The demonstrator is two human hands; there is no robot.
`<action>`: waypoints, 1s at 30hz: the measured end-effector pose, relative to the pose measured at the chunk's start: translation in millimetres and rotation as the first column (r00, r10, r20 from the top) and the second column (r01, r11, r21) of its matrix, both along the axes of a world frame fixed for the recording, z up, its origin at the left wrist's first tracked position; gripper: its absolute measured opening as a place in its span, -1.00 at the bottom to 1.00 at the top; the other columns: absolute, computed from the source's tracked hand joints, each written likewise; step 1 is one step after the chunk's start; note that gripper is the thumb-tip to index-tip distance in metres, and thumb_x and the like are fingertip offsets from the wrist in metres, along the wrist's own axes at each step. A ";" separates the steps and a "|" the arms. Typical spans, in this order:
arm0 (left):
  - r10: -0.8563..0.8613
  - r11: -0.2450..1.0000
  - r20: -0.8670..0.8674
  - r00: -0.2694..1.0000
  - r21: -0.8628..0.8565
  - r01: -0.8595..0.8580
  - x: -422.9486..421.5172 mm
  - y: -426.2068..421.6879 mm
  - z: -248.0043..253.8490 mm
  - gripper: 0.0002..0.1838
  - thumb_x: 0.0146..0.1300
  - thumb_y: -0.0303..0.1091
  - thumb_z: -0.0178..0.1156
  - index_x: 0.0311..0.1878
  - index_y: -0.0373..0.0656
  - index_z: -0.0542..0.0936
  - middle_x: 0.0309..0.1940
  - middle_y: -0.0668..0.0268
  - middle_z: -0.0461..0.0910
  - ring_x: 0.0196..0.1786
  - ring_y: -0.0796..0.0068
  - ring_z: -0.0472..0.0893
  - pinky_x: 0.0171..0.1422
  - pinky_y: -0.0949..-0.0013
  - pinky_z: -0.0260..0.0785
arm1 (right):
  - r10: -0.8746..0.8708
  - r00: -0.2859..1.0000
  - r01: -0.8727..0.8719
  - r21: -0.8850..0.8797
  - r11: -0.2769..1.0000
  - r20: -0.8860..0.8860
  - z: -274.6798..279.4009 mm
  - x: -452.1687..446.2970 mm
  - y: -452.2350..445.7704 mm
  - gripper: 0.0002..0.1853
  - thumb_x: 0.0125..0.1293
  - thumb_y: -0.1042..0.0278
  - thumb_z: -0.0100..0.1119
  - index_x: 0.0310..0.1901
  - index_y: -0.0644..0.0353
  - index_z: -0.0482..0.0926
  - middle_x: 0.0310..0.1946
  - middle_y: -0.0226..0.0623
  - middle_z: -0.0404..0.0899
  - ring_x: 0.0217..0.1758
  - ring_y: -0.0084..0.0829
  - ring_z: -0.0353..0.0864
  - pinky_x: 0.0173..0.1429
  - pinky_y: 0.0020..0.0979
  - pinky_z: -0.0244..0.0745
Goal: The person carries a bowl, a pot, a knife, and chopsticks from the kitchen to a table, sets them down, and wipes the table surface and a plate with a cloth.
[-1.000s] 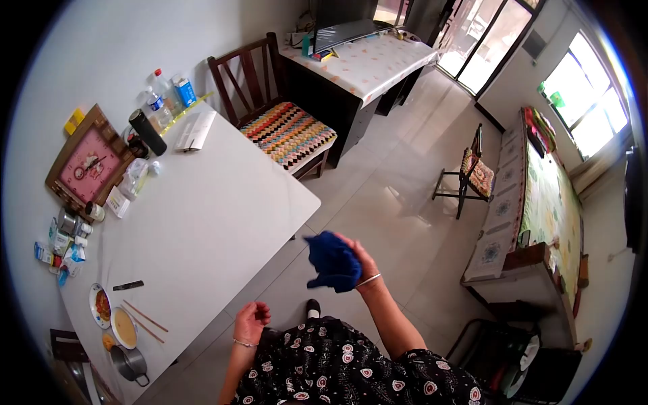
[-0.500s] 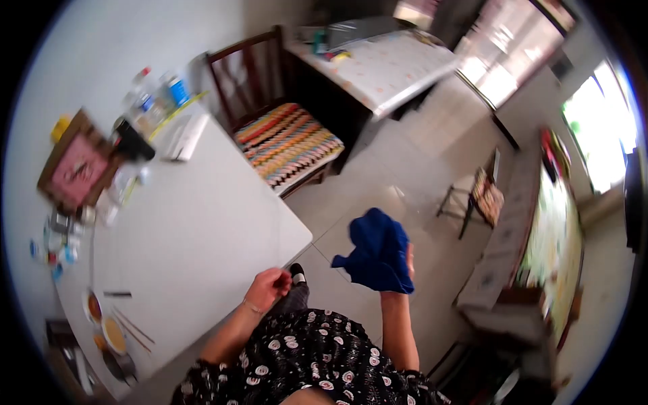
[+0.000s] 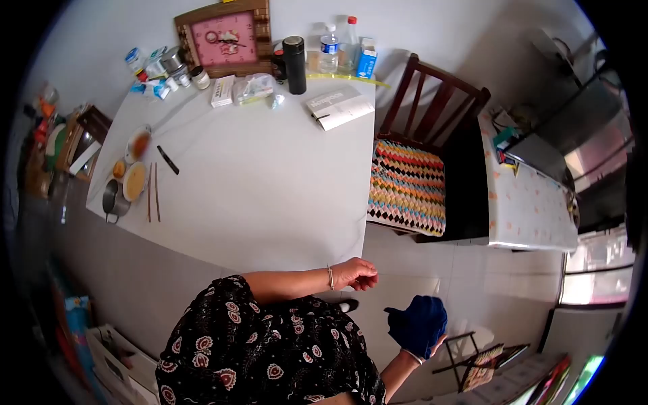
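Observation:
My right hand (image 3: 435, 347) is closed around a crumpled dark blue cloth (image 3: 417, 324), which covers most of its fingers. It is held over the floor, low and right of centre. Near the table's front right corner is my left hand (image 3: 356, 274), its fingers curled together; whether anything small is between them is hidden. A bracelet circles each wrist. The white table (image 3: 263, 182) lies beyond my left forearm.
On the table stand a pink clock (image 3: 226, 42), a black thermos (image 3: 294, 66), plastic bottles (image 3: 329, 50), a booklet (image 3: 339, 106), a bowl (image 3: 134, 181), chopsticks (image 3: 157, 192) and a pot (image 3: 115, 200). A chair (image 3: 408, 189) stands right of the table; a folding chair (image 3: 479, 368) is farther right.
The view has swung left, bringing the table to the centre. My right hand still holds the blue cloth, now low at the right. My left arm now reaches across in front of my body.

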State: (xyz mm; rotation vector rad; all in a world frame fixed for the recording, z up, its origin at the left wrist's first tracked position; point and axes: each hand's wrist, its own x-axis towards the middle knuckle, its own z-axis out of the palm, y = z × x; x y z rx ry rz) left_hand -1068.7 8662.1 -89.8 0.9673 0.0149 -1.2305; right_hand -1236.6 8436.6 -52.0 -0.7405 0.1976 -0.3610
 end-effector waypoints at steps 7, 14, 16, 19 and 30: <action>0.148 0.989 0.019 0.989 0.003 -0.148 0.4 -60.7 3.3 -0.74 0.24 -0.15 0.07 -0.30 -0.15 0.55 -0.43 0.40 0.55 -0.42 0.61 0.49 -0.35 0.54 0.33 | 0.057 0.998 -0.057 0.100 0.993 -0.002 -14.8 9.6 -100.2 -0.28 0.29 -0.18 -0.15 0.29 0.24 0.14 0.29 -0.11 0.19 0.33 -0.11 0.16 0.41 -0.06 -0.03; 0.264 0.964 0.019 0.964 0.039 -0.264 -18.5 -143.8 7.3 -0.74 0.26 -0.15 0.06 -0.34 -0.14 0.55 -0.50 0.41 0.55 -0.49 0.59 0.50 -0.42 0.52 0.33 | 0.153 0.987 -0.153 -0.021 0.988 0.039 -2.6 45.0 -230.5 -0.32 0.28 -0.15 -0.10 0.25 0.24 0.20 0.23 -0.13 0.26 0.29 -0.14 0.21 0.39 -0.05 0.00; 0.263 0.964 0.009 0.965 0.038 -0.263 -22.3 -158.5 4.9 -0.74 0.26 -0.14 0.06 -0.32 -0.14 0.55 -0.46 0.41 0.54 -0.44 0.60 0.50 -0.39 0.52 0.33 | 0.133 0.990 -0.131 -0.047 0.990 0.040 -0.1 62.6 -269.4 -0.33 0.27 -0.12 -0.07 0.24 0.25 0.21 0.22 -0.13 0.27 0.28 -0.14 0.23 0.38 -0.05 0.03; 0.281 0.960 0.002 0.960 0.017 -0.281 -19.8 -172.7 2.4 -0.74 0.28 -0.15 0.05 -0.30 -0.15 0.54 -0.46 0.41 0.54 -0.43 0.60 0.51 -0.40 0.55 0.33 | 0.032 0.999 -0.029 -0.114 0.993 0.027 23.1 103.8 -320.3 -0.33 0.26 -0.07 -0.01 0.24 0.28 0.21 0.23 -0.11 0.26 0.28 -0.14 0.25 0.37 -0.07 0.06; 0.485 0.861 -0.038 0.874 -0.153 -0.484 57.8 -223.4 -15.4 -0.76 0.29 -0.24 0.04 -0.32 -0.24 0.53 -0.46 0.31 0.52 -0.46 0.55 0.48 -0.40 0.53 0.33 | -0.568 0.777 -0.106 -0.945 0.309 -0.273 -21.4 324.9 -444.7 -0.60 0.27 0.17 0.05 0.06 0.22 0.44 -0.03 -0.20 0.50 -0.02 -0.33 0.49 0.06 -0.35 0.42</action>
